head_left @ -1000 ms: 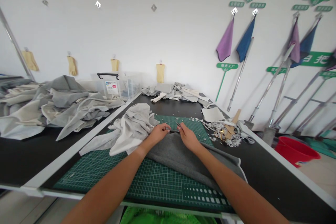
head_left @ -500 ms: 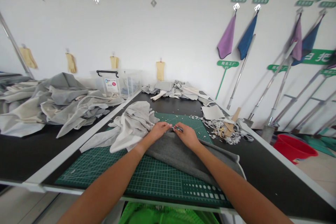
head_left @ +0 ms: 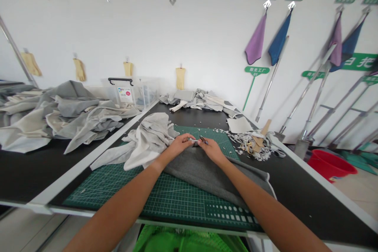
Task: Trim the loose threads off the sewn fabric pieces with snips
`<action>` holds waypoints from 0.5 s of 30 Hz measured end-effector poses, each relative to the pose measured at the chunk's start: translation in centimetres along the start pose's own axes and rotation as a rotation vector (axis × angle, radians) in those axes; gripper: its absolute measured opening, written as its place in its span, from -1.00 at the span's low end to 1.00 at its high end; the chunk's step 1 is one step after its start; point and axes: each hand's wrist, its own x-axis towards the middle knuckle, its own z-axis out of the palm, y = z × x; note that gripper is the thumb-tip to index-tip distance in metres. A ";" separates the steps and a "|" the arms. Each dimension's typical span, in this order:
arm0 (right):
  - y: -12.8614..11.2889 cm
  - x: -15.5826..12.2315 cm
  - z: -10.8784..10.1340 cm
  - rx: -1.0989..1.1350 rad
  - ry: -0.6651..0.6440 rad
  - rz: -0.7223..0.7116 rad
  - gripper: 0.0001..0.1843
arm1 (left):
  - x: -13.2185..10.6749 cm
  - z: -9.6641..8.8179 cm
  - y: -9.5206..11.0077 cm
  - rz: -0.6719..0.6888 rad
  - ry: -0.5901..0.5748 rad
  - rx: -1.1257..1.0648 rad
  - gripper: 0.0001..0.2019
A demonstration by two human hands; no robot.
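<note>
My left hand (head_left: 180, 145) and my right hand (head_left: 211, 151) meet at the far edge of a dark grey fabric piece (head_left: 203, 175) lying on a green cutting mat (head_left: 165, 197). Small scissors (head_left: 203, 139) show at my right fingertips, their blades partly hidden by the fingers. A pale strip of fabric edge (head_left: 192, 140) is pinched between my left fingers. To my left, a crumpled light grey cloth (head_left: 147, 145) lies on the mat, touching my left wrist.
A heap of grey and cream fabric (head_left: 65, 114) covers the left table. A clear plastic box (head_left: 130, 94) stands behind it. Cut scraps (head_left: 251, 143) pile up at the mat's right, with more fabric (head_left: 197, 100) beyond. A red basin (head_left: 330, 165) sits on the floor at right.
My hands have drawn closer together, and the scissors now sit nearer my left fingers. A pale strip of fabric edge shows between my hands. The whole view has shifted slightly upward.
</note>
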 end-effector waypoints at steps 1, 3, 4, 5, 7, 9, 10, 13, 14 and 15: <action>0.2 0.1 0.1 0.014 -0.012 0.012 -0.60 | 0.0 0.1 0.2 0.010 -0.005 0.001 -0.67; 0.3 0.1 0.3 0.029 -0.038 0.023 -0.61 | -0.1 0.2 0.6 0.033 -0.012 0.022 -0.67; 0.4 0.1 0.4 0.034 -0.050 0.020 -0.61 | -0.1 0.3 0.7 0.043 -0.009 0.047 -0.66; 0.3 0.1 0.5 0.039 -0.063 0.017 -0.62 | -0.1 0.3 0.8 0.052 -0.001 0.080 -0.64; 0.3 0.1 0.7 0.051 -0.079 0.008 -0.63 | -0.1 0.3 1.0 0.060 0.016 0.141 -0.62; 0.2 0.1 0.8 0.063 -0.074 0.005 -0.64 | -0.1 0.3 1.1 0.062 0.018 0.168 -0.62; 0.2 0.1 0.8 0.070 -0.070 0.010 -0.65 | -0.2 0.3 1.1 0.064 0.016 0.170 -0.63; 0.4 0.2 0.8 0.093 -0.062 0.041 -0.67 | -0.4 0.3 1.2 0.047 0.014 0.153 -0.64; 0.4 0.2 0.7 0.096 -0.060 0.049 -0.68 | -0.4 0.3 1.2 0.031 0.018 0.139 -0.64; 0.4 0.2 0.7 0.097 -0.058 0.054 -0.68 | -0.4 0.4 1.1 0.013 0.024 0.119 -0.64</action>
